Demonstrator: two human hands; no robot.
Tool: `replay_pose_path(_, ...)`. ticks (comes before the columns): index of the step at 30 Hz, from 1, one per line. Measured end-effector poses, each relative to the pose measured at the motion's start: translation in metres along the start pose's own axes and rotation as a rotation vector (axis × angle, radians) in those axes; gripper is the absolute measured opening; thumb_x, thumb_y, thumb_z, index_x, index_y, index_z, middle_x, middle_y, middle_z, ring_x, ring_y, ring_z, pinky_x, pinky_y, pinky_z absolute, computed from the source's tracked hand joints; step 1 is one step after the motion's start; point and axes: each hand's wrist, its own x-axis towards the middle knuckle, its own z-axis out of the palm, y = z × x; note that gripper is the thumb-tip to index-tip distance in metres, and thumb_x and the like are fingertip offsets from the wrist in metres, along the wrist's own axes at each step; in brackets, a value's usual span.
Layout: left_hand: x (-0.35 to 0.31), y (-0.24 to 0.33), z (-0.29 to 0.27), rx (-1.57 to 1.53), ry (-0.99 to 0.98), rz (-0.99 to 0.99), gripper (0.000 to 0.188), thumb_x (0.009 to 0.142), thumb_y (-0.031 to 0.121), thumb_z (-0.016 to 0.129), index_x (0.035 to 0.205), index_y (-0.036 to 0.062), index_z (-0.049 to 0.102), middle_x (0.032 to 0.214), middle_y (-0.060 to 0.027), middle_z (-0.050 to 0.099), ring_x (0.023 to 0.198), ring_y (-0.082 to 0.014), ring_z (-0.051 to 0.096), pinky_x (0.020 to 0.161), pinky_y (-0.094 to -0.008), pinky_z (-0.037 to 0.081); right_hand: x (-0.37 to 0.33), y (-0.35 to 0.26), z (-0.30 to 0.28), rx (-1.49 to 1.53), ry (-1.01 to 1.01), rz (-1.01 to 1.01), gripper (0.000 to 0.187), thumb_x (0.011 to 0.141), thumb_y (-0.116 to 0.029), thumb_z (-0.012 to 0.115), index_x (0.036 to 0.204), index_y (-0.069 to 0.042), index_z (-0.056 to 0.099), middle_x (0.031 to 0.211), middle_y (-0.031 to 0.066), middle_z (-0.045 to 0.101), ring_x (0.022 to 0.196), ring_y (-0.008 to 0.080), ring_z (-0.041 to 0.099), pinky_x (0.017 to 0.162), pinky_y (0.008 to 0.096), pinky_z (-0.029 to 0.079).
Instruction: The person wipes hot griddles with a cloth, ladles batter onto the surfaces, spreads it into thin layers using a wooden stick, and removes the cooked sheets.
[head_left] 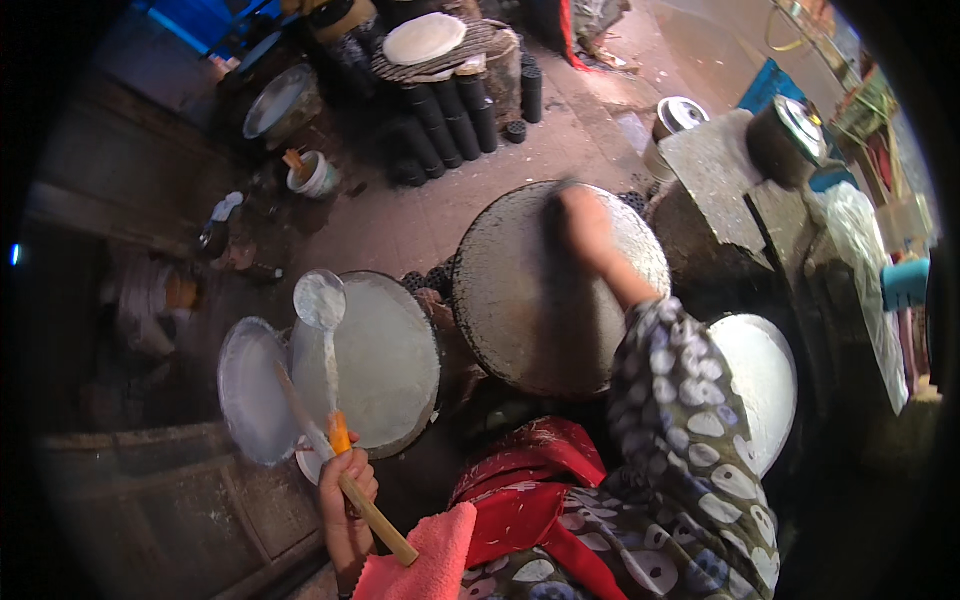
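patterned sleeve (690,410) up close, the right hand (588,225) blurs over the round griddle (510,290) ahead, grip unclear; left hand (347,490) clasps ladle (320,301) and stick (378,520). even, rim-reaching strokes should serve best!

We have room over the left half of the griddle (497,290) and along the floor (390,225) beyond it, up to the stacked briquettes (458,130). Our right hand (587,228) and sleeve (685,400) block its right side; the ladle (321,303) and pale pan (390,350) crowd its left.

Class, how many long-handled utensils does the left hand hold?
2 visible in the left hand: the ladle, bowl end outward, and the wooden stick, slanting across the grip.
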Motion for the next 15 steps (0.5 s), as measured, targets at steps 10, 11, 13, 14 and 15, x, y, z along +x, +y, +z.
replay_pose_path(10, -0.018, -0.006, 0.026, 0.026, 0.018, 0.038, 0.028, 0.096, 0.013, 0.041, 0.122, 0.0035, 0.043, 0.067, -0.0006, 0.041, 0.038, -0.0064, 0.031, 0.033, -0.0213, 0.028, -0.062, -0.147, 0.040, 0.156, -0.394, -0.548, 0.015, 0.078, -0.009, 0.052, 0.086, -0.008, 0.065, 0.089, 0.0113, 0.061, 0.092, 0.0281, 0.059, 0.080, 0.0407, 0.050)
replay_pose_path(11, -0.015, -0.010, 0.022, 0.028, 0.002, 0.021, 0.028, 0.096, 0.013, 0.041, 0.122, 0.0035, 0.043, 0.067, -0.0006, 0.041, 0.038, -0.0064, 0.031, 0.033, -0.0213, 0.028, -0.038, -0.120, 0.035, 0.086, -0.417, -0.426, 0.015, 0.078, -0.008, 0.052, 0.086, -0.008, 0.065, 0.089, 0.0124, 0.061, 0.092, 0.0290, 0.060, 0.081, 0.0415, 0.051)
replay_pose_path(13, -0.023, -0.009, 0.021, 0.047, 0.036, 0.038, 0.029, 0.096, 0.014, 0.043, 0.123, 0.0035, 0.043, 0.067, -0.0005, 0.041, 0.039, -0.0065, 0.031, 0.034, -0.0215, 0.028, 0.017, -0.066, 0.017, -0.001, -0.234, -0.136, 0.015, 0.077, -0.004, 0.051, 0.087, -0.005, 0.063, 0.094, 0.0178, 0.060, 0.091, 0.0346, 0.059, 0.081, 0.0447, 0.051)
replay_pose_path(14, -0.020, -0.010, 0.026, 0.051, 0.020, 0.027, 0.029, 0.096, 0.014, 0.043, 0.123, 0.0035, 0.043, 0.067, -0.0005, 0.041, 0.039, -0.0065, 0.031, 0.034, -0.0215, 0.028, 0.027, -0.010, 0.022, -0.001, -0.014, -0.042, 0.014, 0.079, -0.005, 0.051, 0.087, -0.005, 0.062, 0.094, 0.0179, 0.059, 0.089, 0.0356, 0.058, 0.080, 0.0455, 0.050)
replay_pose_path(15, -0.017, -0.012, 0.033, 0.048, 0.005, -0.003, 0.030, 0.096, 0.014, 0.043, 0.123, 0.0037, 0.043, 0.067, -0.0006, 0.041, 0.040, -0.0064, 0.032, 0.034, -0.0217, 0.028, 0.033, 0.048, 0.019, -0.123, 0.090, 0.027, 0.013, 0.080, -0.006, 0.050, 0.088, -0.005, 0.061, 0.094, 0.0180, 0.059, 0.087, 0.0366, 0.057, 0.080, 0.0464, 0.049)
